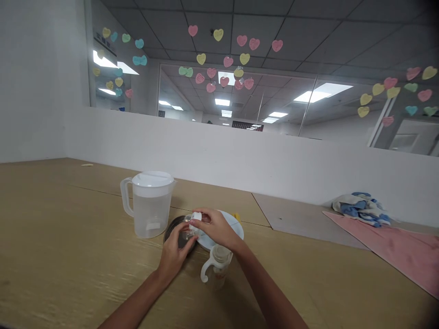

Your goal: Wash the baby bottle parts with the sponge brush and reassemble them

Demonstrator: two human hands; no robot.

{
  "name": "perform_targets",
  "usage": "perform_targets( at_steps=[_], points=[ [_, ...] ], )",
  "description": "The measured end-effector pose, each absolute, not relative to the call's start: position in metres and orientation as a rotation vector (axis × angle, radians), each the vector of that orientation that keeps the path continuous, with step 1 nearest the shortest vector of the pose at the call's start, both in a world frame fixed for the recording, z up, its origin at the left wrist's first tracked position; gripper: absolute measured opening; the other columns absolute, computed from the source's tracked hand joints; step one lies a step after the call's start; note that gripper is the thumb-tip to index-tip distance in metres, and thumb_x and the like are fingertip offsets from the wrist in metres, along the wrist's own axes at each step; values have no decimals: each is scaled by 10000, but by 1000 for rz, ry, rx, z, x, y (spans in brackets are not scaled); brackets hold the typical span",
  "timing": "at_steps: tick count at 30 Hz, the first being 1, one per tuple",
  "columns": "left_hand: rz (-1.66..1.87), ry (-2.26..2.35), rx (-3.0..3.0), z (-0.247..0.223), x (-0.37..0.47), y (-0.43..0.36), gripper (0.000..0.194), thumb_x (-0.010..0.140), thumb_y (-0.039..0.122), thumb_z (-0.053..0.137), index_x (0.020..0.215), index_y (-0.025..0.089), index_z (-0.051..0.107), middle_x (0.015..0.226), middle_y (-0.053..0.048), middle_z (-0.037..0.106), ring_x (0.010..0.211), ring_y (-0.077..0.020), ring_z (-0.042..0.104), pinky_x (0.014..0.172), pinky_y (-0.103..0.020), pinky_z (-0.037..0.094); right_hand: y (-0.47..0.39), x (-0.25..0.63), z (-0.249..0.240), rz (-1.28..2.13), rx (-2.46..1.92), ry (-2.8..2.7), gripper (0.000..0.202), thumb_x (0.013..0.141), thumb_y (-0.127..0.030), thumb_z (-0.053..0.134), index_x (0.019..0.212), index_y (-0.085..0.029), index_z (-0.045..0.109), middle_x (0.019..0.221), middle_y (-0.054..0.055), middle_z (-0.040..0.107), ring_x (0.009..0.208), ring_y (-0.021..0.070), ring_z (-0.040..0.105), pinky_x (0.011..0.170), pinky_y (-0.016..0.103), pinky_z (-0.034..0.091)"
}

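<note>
A small clear bottle (187, 235) with a white cap (195, 220) is held between my two hands, tilted above the table. The fingers and thumb of my left hand (173, 252) close round its clear body. From the other side, my right hand (216, 227) has its fingers on the white cap. Below the bottle sits a dark round dish (168, 234), partly hidden by my left hand. Beside it, a pale round plate (236, 225) shows behind my right hand. A glass jar with a white handle (219, 265) stands nearer to me, close by my right forearm, without its lid.
A lidded translucent pitcher (151, 212) stands left of the dish, with clear liquid inside. Something yellow (236, 216) shows behind the plate. At the right lie a crumpled blue-and-white cloth (361, 210) and a pink cloth (408, 246). A white wall (206, 151) bounds the table's back.
</note>
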State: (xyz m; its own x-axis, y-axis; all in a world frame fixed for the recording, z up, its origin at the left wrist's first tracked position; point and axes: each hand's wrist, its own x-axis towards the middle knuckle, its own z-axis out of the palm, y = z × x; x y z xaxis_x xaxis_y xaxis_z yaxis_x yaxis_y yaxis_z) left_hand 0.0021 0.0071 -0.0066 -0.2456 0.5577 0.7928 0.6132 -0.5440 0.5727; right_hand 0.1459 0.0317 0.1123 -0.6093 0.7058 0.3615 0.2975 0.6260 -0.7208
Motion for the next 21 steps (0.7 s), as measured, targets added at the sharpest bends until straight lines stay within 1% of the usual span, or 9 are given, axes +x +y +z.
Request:
perform_targets(
  at_steps=[2,4,7,9,11,13,15,18,21],
  points=[
    [-2028,-1454,-1862,-9,4,7,444,792,391,592,1165,206,439,991,-65,652,890,-196,643,774,-333,521,31,143,109,1018,-690,-2212,333,820,-421,542,1057,-200,620,1007,34,630,923,166,580,801,272,458],
    [-2062,-1449,-1843,-10,3,6,475,794,378,589,1200,203,417,1024,-78,654,925,-204,642,795,-341,519,31,142,108,1146,-647,-2233,324,830,-421,524,1068,-219,611,1006,22,628,898,154,589,764,250,471],
    [-2000,-1483,-1889,-7,1,4,418,810,363,557,1189,210,470,1118,-89,632,1002,-221,618,853,-363,499,31,145,108,1202,-686,-2260,334,829,-407,532,1112,-239,588,924,9,627,732,119,591,690,233,475],
    [-1960,-1498,-1908,-5,0,3,367,814,356,545,1149,209,511,1123,-82,634,1006,-221,615,858,-355,496,32,147,108,1162,-731,-2284,342,819,-397,553,1119,-238,593,846,0,624,655,105,574,676,235,466],
    [-1956,-1498,-1908,-3,0,2,302,819,353,534,1080,202,547,1044,-68,664,940,-208,634,816,-329,509,33,148,108,1120,-772,-2285,368,807,-406,569,1130,-233,597,814,3,624,666,114,581,679,241,461],
    [-1957,-1492,-1909,-2,0,1,238,819,360,529,985,196,575,930,-49,682,844,-193,648,752,-302,520,34,149,107,1096,-788,-2292,413,784,-423,593,1153,-237,592,839,11,632,733,134,595,705,251,462],
    [-1951,-1495,-1922,-2,0,1,211,811,372,530,908,192,584,842,-35,681,769,-186,647,701,-290,519,37,151,106,1086,-794,-2306,482,732,-418,647,1179,-251,577,895,15,636,816,151,595,742,258,462],
    [-1976,-1554,-1920,-1,0,1,231,801,397,533,881,184,572,796,-31,678,723,-185,643,658,-286,513,43,153,103,1094,-813,-2308,615,624,-350,737,1203,-251,556,947,20,634,877,161,588,766,264,465],
    [-2044,-1643,-1857,1,2,0,269,793,439,536,862,179,546,760,-31,674,697,-192,640,629,-288,504,48,155,101,1152,-835,-2273,542,606,-279,735,1125,-200,602,869,23,649,813,151,605,732,261,474]
  ],
)
